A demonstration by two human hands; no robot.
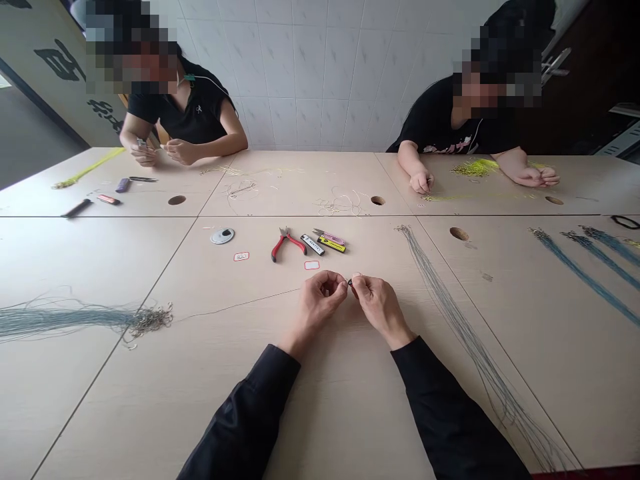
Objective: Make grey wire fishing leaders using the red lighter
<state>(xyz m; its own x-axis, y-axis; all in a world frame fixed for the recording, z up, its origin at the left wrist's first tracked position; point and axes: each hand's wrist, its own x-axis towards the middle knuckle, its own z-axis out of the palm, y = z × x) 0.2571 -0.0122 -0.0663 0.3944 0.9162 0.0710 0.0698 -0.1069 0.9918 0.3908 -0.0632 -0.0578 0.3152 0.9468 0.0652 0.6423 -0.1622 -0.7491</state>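
Thread (250, 302) pinched in left hand (321, 299), dark item (354, 289) in right hand (381, 303).

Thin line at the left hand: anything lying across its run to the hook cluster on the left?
Nothing visible. The thin line runs from the left hand over the table to the edge of the hook cluster. The red-handled pliers lie farther out, off its path.
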